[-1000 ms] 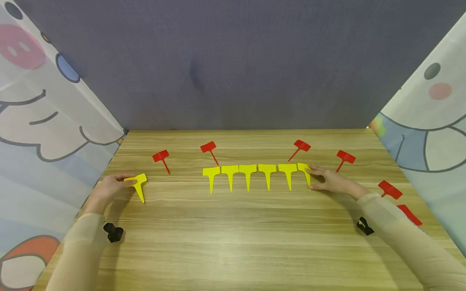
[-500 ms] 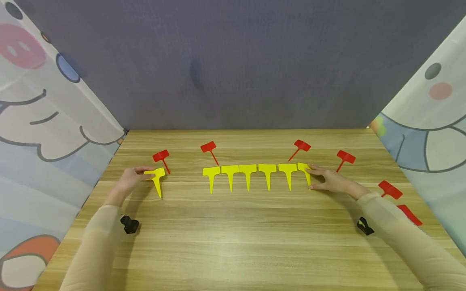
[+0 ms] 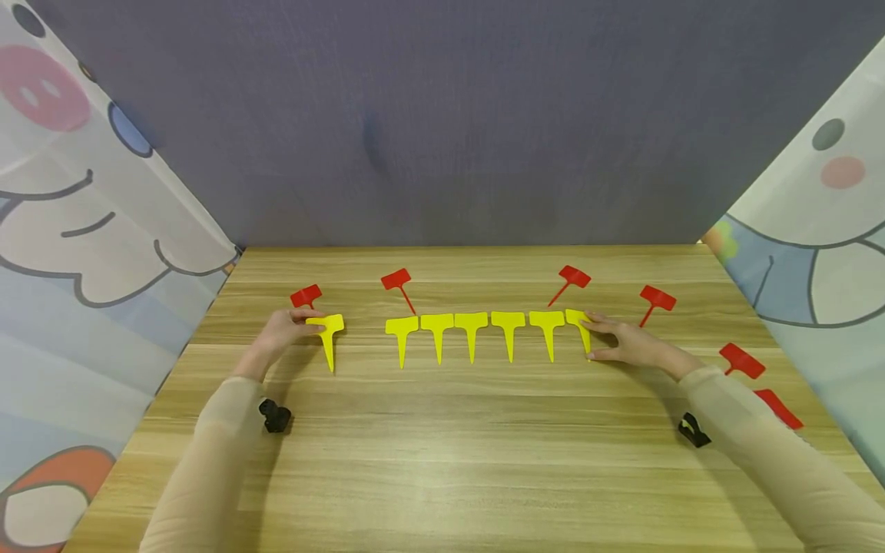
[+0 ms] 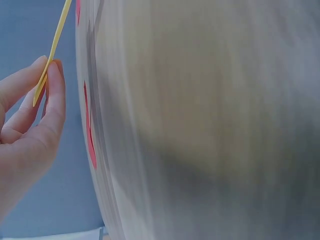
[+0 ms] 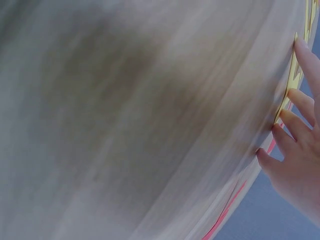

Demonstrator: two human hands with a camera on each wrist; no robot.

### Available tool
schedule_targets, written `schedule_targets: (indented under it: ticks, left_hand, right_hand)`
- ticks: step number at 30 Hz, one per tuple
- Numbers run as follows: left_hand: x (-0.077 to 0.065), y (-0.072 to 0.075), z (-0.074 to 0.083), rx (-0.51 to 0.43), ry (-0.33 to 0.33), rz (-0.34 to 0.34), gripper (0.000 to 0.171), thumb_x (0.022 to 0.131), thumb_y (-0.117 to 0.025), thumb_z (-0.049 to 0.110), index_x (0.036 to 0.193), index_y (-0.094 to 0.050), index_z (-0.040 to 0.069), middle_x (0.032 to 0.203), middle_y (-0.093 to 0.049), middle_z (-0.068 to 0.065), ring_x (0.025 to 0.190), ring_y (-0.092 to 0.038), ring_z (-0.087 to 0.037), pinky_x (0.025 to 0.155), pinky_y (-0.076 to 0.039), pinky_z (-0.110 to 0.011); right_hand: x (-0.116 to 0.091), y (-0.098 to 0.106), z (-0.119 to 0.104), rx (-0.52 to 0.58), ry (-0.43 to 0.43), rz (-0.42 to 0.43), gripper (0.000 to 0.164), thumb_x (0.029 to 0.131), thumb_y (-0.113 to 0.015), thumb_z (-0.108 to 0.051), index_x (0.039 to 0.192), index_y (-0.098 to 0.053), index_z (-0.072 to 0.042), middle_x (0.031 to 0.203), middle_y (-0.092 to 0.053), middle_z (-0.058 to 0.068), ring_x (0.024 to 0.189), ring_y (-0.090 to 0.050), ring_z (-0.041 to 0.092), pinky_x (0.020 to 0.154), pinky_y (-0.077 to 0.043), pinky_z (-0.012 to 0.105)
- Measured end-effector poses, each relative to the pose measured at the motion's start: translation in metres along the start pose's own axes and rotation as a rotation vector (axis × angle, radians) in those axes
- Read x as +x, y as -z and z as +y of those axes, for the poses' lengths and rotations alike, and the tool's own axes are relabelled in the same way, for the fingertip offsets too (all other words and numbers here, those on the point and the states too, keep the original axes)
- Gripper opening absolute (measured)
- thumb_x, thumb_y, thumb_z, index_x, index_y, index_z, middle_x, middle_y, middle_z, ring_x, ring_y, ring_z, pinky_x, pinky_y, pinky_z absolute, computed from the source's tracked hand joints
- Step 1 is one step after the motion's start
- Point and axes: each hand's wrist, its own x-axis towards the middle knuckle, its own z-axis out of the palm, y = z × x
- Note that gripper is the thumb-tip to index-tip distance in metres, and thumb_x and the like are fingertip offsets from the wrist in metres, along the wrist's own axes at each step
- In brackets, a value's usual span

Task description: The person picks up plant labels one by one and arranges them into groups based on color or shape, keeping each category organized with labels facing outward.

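Note:
My left hand (image 3: 282, 333) pinches a yellow T-shaped plant label (image 3: 329, 330) by the left side of its head. In the left wrist view the label (image 4: 58, 31) is seen edge-on between thumb and fingers, above the tabletop. Several yellow plant labels (image 3: 473, 321) lie in a side-by-side row at mid-table, stems toward me. My right hand (image 3: 632, 343) rests at the row's right end, with fairly straight, spread fingers touching the last yellow label (image 3: 576, 316) and partly covering it. The right wrist view shows those fingertips (image 5: 293, 95) against the label's edge.
Red plant labels (image 3: 396, 279) lie scattered behind the row and down the right side; one (image 3: 306, 294) is partly hidden behind the left hand. A grey panel (image 3: 442, 153) closes the table's back. Black wrist devices (image 3: 275, 415) show under both wrists.
The left hand has moved to the right with its yellow plant label, toward the row, and the label now hangs straighter. The right hand and the row have stayed put.

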Motion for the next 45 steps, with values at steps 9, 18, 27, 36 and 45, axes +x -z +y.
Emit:
schedule_targets:
  ticks: [9,18,27,36,45]
  left_hand:
    - [0.01,-0.016,0.009,0.017,-0.059,-0.025,0.041,0.082,-0.063,0.013,0.117,-0.054,-0.005,0.125,-0.046,-0.023,0.098,-0.043,-0.02,0.078,-0.044,-0.027]
    - [0.018,-0.029,0.017,0.035,-0.04,-0.057,0.041,0.081,-0.064,0.015,0.117,-0.055,-0.002,0.128,-0.044,-0.022,0.1,-0.043,-0.023,0.08,-0.043,-0.031]
    - [0.024,-0.039,0.021,0.045,-0.02,-0.099,0.039,0.082,-0.063,0.012,0.117,-0.056,-0.001,0.129,-0.043,-0.023,0.117,-0.039,-0.032,0.092,-0.038,-0.041]
    - [0.026,-0.045,0.023,0.082,-0.021,-0.098,0.036,0.082,-0.062,0.011,0.115,-0.057,-0.002,0.127,-0.044,-0.023,0.112,-0.041,-0.031,0.089,-0.04,-0.039]
    - [0.026,-0.048,0.028,0.152,-0.047,-0.094,0.032,0.081,-0.062,0.008,0.111,-0.059,-0.002,0.125,-0.046,-0.024,0.112,-0.042,-0.034,0.089,-0.04,-0.041]
  right_hand:
    - [0.0,0.0,0.0,0.0,-0.008,-0.008,0.072,0.079,-0.065,-0.033,0.13,-0.036,0.008,0.14,-0.021,0.027,0.124,-0.019,0.048,0.096,-0.024,0.059]
    - [-0.001,0.0,-0.002,-0.001,-0.009,-0.005,0.071,0.079,-0.065,-0.032,0.13,-0.036,0.009,0.14,-0.021,0.027,0.124,-0.019,0.048,0.096,-0.023,0.059]
    - [-0.001,-0.001,0.0,0.004,-0.004,-0.003,0.072,0.079,-0.064,-0.034,0.13,-0.036,0.008,0.14,-0.021,0.026,0.125,-0.019,0.047,0.096,-0.023,0.059]
    - [0.0,-0.002,0.001,0.001,0.011,0.012,0.071,0.079,-0.065,-0.033,0.129,-0.037,0.009,0.139,-0.022,0.027,0.124,-0.02,0.047,0.096,-0.023,0.058]
    - [0.0,-0.001,0.002,0.005,-0.002,0.008,0.072,0.079,-0.065,-0.034,0.13,-0.036,0.008,0.14,-0.021,0.027,0.124,-0.02,0.047,0.096,-0.024,0.058]
